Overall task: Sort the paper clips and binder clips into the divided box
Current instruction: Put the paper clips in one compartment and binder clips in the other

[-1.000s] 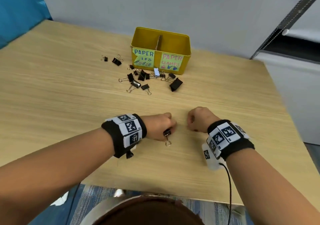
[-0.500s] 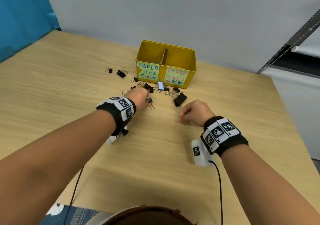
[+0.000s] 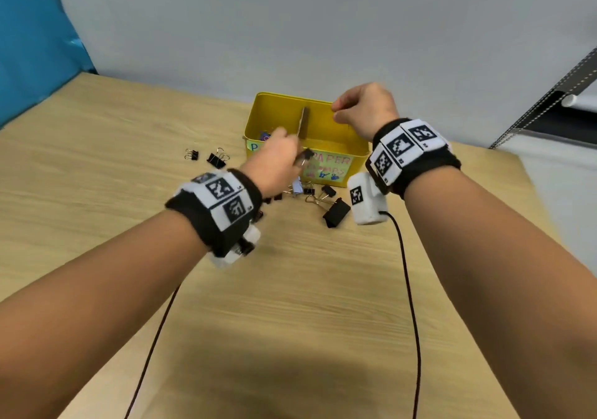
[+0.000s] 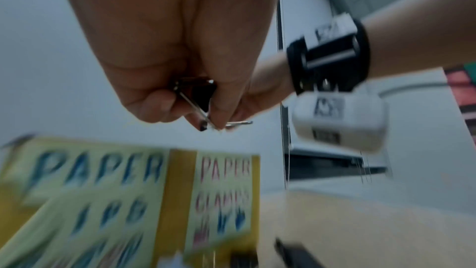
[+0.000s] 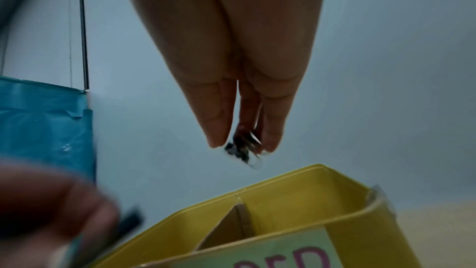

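The yellow divided box (image 3: 277, 111) stands at the table's far side, with a cardboard divider (image 3: 303, 121) and labels "PAPER CLIPS" on the left and "PAPER CLAMPS" on the right. My right hand (image 3: 334, 111) hovers over the right compartment. In the right wrist view its fingertips (image 5: 216, 138) pinch a small black binder clip (image 5: 240, 151) above the box (image 5: 296, 197). My left hand (image 3: 298, 157) is in front of the box near the divider and pinches another small black binder clip (image 4: 198, 95) by its wire handles.
Several black binder clips lie on the wooden table in front of the box, including a large one (image 3: 336, 212) and two apart at the left (image 3: 216, 158). Coloured paper clips (image 3: 265, 136) show in the left compartment. Wrist camera cables trail toward the near edge.
Both hands rose from the table toward the box. The right hand moved up over the right compartment, and the left hand carried its binder clip to the box front.
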Motion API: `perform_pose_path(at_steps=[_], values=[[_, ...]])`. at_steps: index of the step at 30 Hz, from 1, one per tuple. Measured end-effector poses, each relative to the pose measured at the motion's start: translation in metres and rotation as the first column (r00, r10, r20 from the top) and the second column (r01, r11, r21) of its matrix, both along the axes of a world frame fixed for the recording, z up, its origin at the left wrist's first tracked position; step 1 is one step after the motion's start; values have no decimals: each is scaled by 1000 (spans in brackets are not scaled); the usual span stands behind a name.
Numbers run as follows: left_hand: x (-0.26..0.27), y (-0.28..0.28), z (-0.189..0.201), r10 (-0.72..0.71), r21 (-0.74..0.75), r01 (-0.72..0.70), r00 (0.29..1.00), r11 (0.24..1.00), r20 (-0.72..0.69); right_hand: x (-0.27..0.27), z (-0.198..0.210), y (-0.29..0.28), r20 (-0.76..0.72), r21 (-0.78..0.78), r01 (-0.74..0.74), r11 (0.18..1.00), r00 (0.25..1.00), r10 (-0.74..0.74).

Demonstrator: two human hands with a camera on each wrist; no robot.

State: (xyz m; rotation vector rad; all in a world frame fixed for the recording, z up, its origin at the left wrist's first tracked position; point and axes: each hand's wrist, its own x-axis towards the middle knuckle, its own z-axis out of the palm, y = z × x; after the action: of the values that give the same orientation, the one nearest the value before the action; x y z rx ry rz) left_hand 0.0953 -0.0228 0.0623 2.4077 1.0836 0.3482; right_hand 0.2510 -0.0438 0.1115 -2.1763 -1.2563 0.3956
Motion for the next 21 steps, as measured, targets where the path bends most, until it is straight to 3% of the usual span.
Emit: perform_pose_path(at_steps=[4,7,10,13,15,18,21], values=[[42,28,35,-17,44,14,997,999,74,11,-10,4,-9,65,62,996,998,-62],[63,38,33,-101,1,101,993,995,-55,14,-15,-6,27,97,93,991,995,-96],[63,32,23,-167,76,186,964,980,-209,11,-14,-26,129,52,78,996,988,-84],[42,15,9,-157,185,151,987,971,16,2,-16,-47,176,-131,-11,991,984,34],[27,5,-7,-206,155,190,974,970,94,-7,-20,-56,164,-366,-80,927,975,149],[16,2,-32,-284,90,292,955,952,-91,-18,-40,-57,150,-651,-143,746,939,310],[18,4,-47,-272,87,320,897,944,-348,-24,-66,-49,134,-698,-186,691,914,382]])
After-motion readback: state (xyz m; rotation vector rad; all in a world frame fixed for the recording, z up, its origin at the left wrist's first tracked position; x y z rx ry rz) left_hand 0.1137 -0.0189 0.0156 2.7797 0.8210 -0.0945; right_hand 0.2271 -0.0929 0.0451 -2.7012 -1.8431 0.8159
